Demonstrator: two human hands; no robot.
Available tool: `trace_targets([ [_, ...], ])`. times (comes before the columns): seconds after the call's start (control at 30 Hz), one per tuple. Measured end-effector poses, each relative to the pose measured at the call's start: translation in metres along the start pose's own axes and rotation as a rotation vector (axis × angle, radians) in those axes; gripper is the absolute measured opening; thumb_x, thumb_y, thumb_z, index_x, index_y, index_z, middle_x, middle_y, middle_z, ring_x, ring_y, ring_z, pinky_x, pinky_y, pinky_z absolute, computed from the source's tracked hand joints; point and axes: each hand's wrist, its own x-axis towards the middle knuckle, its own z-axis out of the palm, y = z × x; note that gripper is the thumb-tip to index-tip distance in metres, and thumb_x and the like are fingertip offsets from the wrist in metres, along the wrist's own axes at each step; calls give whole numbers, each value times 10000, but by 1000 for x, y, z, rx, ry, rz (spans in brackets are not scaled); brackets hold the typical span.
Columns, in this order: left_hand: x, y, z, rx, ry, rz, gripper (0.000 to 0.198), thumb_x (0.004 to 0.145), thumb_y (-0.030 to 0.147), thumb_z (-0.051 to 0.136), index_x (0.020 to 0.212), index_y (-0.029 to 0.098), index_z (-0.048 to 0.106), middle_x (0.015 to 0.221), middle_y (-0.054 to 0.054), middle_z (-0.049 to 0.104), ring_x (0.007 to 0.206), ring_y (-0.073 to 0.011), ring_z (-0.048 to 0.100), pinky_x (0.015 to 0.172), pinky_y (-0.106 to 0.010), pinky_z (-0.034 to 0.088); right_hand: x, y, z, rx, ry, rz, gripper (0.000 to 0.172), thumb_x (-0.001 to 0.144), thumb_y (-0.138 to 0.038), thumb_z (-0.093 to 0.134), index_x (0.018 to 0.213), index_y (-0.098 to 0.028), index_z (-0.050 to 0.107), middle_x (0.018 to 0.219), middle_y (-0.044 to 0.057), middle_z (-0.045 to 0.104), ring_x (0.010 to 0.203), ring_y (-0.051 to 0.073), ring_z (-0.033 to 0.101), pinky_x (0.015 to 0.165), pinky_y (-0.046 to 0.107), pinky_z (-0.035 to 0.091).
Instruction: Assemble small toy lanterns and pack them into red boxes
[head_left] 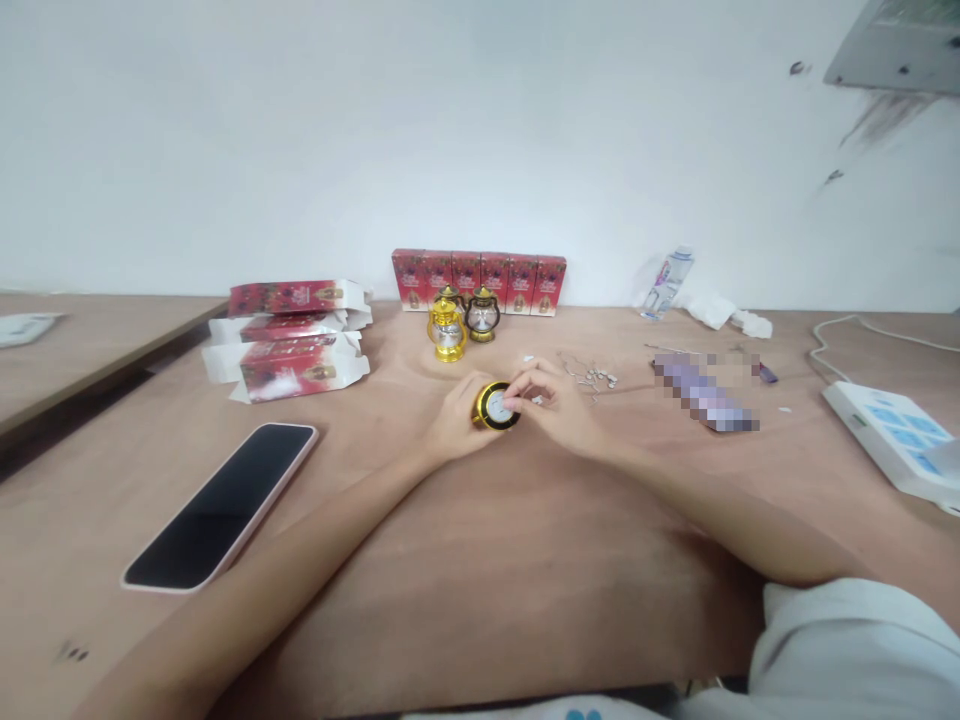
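My left hand (454, 420) is wrapped round a small gold toy lantern (496, 407), tipped so that its round base with a black rim and a pale centre faces me. Thumb and fingertips of my right hand (555, 405) are pinched together at that base; whatever they hold is too small to make out. Just beyond stand a gold lantern (448, 335) and a dark bronze lantern (483, 315), with another partly hidden behind them. Several small silvery round pieces (600, 377) lie to the right of my right hand.
Red boxes (480, 280) stand in a row against the wall. Opened red boxes (296, 365) lie at left, above a phone (221, 510). A clear bottle (667, 282), crumpled tissue (712, 308), a purple packet (701, 390) and a white power strip (892, 440) are at right.
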Motion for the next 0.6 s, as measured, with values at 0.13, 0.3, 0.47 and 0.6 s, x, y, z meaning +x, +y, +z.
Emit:
trace_targets([
  [0.13,0,1,-1,-3,0,-5,341,766,346,644,1027,177,504,952,-64,607,882,-189,587,765,-314,486,0,0,1,-3,4,-26,190,791,-394,644,747,-209,641,894,32,580,873,164,572,770,311,469],
  [0.3,1,2,-2,-8,1,47,321,773,320,640,1024,175,504,954,-61,603,882,-178,581,770,-296,484,2,-3,-1,111,-49,114,221,731,-378,695,784,-206,567,886,21,606,811,153,593,723,305,487],
  [0.47,0,1,-1,-8,-74,63,316,778,337,622,1030,180,517,980,-79,601,905,-189,584,787,-308,484,4,-5,-1,200,-68,243,350,618,-264,760,872,-210,526,774,-19,591,714,133,572,681,289,474],
  [0.6,-1,0,0,12,-118,91,304,780,349,602,1014,174,517,973,-90,591,903,-198,582,786,-324,488,5,-3,0,231,-79,281,365,569,-236,775,836,-203,529,706,-37,577,669,126,566,646,276,467],
])
